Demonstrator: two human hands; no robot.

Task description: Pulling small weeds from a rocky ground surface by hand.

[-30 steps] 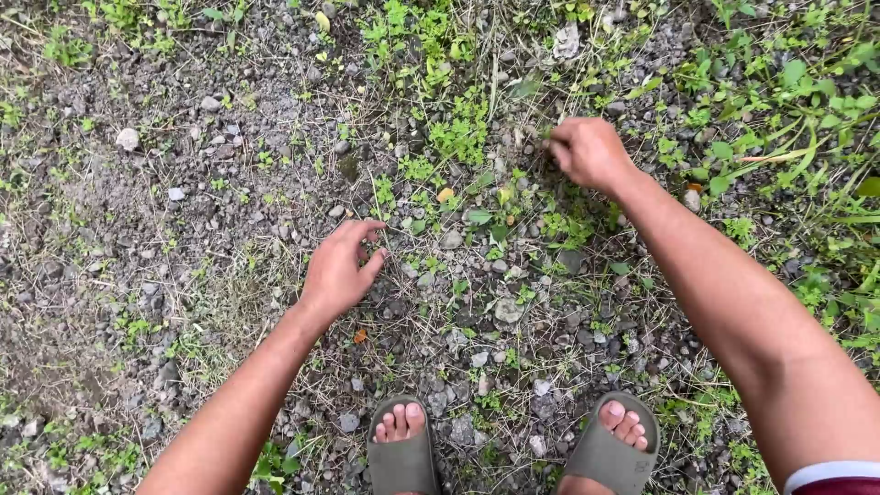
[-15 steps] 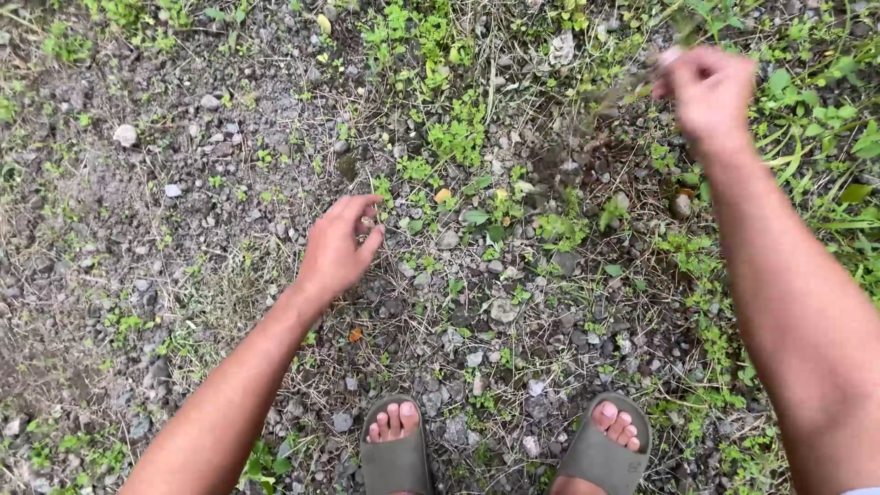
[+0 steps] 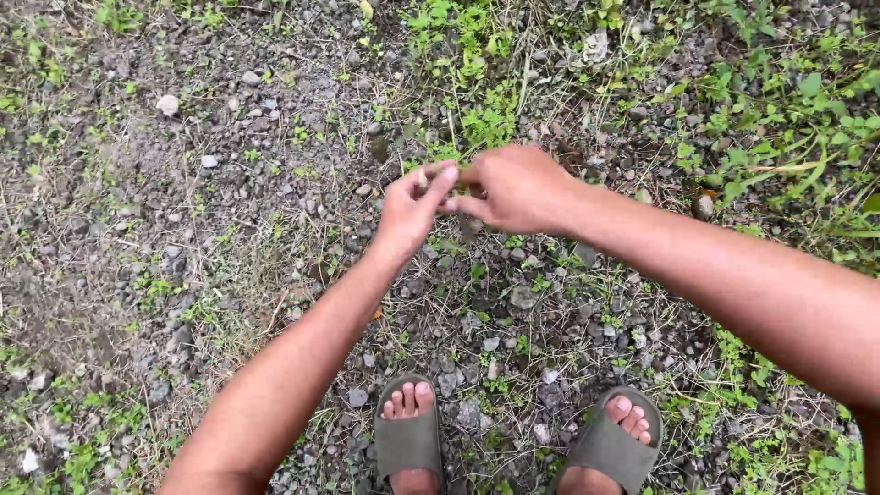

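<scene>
The thin dry grass stem (image 3: 456,177), pinched between the left hand (image 3: 410,209) and right hand (image 3: 515,191) above the stony ground (image 3: 183,229), needs firm fingertip grips, I think.

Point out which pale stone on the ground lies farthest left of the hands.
The whitish stone near the top left, alone on bare grey dirt. The smaller pale stone lies closer to the left hand, and the pale stone lies above the right hand.
</scene>
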